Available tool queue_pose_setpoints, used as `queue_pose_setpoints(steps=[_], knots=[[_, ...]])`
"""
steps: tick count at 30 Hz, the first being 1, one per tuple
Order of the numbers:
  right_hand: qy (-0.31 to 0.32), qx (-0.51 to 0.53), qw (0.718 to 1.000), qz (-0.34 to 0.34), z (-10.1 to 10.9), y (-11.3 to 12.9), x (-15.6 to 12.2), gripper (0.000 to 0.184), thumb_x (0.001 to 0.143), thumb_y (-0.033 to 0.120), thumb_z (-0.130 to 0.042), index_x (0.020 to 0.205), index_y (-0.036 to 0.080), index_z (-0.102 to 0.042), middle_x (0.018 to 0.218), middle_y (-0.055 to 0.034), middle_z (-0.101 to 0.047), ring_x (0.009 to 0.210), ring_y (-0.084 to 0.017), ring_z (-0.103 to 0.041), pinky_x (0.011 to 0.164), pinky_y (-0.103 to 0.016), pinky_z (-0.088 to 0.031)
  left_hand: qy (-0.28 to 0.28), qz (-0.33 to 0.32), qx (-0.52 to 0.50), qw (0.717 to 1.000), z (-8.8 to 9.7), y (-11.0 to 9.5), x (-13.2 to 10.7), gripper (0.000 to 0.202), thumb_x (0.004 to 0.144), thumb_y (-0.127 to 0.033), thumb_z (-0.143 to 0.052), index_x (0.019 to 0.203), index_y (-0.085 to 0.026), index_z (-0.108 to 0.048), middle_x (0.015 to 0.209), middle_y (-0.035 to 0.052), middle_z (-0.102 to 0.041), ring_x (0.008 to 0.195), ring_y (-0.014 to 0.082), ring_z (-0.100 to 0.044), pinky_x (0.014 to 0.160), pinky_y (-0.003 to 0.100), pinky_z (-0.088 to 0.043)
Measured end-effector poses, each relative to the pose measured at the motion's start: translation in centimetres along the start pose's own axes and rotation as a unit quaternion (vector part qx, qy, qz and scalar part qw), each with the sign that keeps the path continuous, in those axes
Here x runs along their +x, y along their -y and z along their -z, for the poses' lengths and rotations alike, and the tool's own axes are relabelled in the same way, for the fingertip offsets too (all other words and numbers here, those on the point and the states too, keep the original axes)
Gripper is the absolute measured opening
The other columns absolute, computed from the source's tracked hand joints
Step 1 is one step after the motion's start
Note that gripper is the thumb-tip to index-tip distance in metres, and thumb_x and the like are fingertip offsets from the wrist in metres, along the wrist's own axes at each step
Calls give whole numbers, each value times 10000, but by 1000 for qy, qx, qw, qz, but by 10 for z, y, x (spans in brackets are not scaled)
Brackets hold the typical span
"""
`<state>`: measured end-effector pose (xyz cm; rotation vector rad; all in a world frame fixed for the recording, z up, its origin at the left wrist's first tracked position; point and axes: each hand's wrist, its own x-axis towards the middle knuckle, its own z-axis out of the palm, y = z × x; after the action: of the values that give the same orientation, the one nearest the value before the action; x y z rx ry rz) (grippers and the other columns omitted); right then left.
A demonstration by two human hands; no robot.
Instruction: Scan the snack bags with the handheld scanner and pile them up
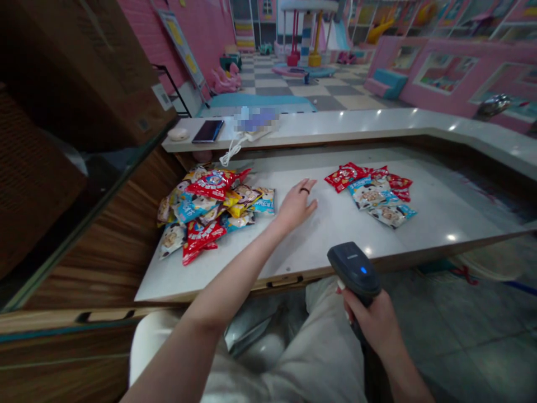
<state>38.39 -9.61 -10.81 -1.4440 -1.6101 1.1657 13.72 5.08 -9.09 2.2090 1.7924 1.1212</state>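
My left hand [296,204] lies open and flat on the white counter [335,235], a ring on one finger, between two heaps of snack packets. The bigger heap [210,210] of red, blue and yellow packets sits just left of it. A smaller group of packets [373,193] lies to its right. My right hand [375,322] is closed round the handle of a black barcode scanner [354,268], held below the counter's front edge with a blue light showing on top.
A raised ledge [356,126] behind the counter carries a dark phone [207,131], a small round pale object [178,134] and a white cable [232,150]. Wooden panelling and cardboard boxes stand at the left. A pink play area lies beyond.
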Motion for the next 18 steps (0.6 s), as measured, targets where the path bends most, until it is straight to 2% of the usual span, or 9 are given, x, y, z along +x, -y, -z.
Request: queue_pose_setpoints(steps=[2,4,6,9,11,13,16,18], knots=[[3,7,1000,-13,5,-7,0,329,772,475,-687,640,175,-664,430,-3,-575,370,-167,-545,417,-270,-458,34,5,-5,999,-44,-6,29,649,891,-258,-562,1489,-93,-374,1539,186,-413,1441,236,-372,1198,360,-299],[-1,14,1000,-23,9,-12,-1,334,774,483,-695,655,173,-666,444,-5,-580,376,-168,-548,419,-271,-463,48,11,9,999,-79,-11,57,714,885,-279,-584,1522,-89,-325,1576,204,-347,1460,255,-338,1205,372,-278],[9,20,999,-35,12,-14,0,337,764,489,-708,680,163,-680,449,-10,-586,376,-171,-550,405,-268,-456,62,26,34,997,-106,-14,82,756,881,-317,-608,1542,-116,-300,1611,210,-274,1474,297,-306,1204,425,-265],[6,26,999,-31,13,-9,3,345,757,492,-701,634,172,-659,422,-9,-570,365,-167,-535,393,-264,-439,97,56,66,991,-130,-14,105,758,889,-340,-607,1554,-156,-294,1632,195,-234,1478,344,-286,1195,488,-249],[-20,26,999,-25,11,-3,6,347,760,489,-683,591,191,-623,415,-3,-558,356,-159,-516,398,-266,-434,110,65,70,989,-136,-11,110,689,918,-297,-556,1550,-163,-313,1610,176,-303,1464,318,-317,1193,465,-256],[-31,16,999,-15,9,2,10,357,769,477,-664,553,199,-602,417,-4,-555,366,-156,-517,408,-262,-428,99,69,55,991,-134,-7,108,607,947,-254,-488,1529,-149,-356,1561,170,-396,1429,281,-374,1182,429,-285],[-22,7,1000,-6,4,2,15,349,765,464,-662,552,189,-626,401,-5,-548,368,-158,-521,428,-264,-443,53,108,-31,992,-117,-2,93,513,967,-239,-427,1466,-120,-449,1449,177,-536,1330,262,-490,1148,406,-341],[-20,13,1000,-3,1,-6,15,344,768,458,-667,561,186,-630,420,-14,-564,388,-165,-540,440,-267,-454,9,152,-155,976,-100,0,78,460,979,-250,-405,1415,-143,-505,1361,144,-616,1247,242,-562,1113,384,-387]])
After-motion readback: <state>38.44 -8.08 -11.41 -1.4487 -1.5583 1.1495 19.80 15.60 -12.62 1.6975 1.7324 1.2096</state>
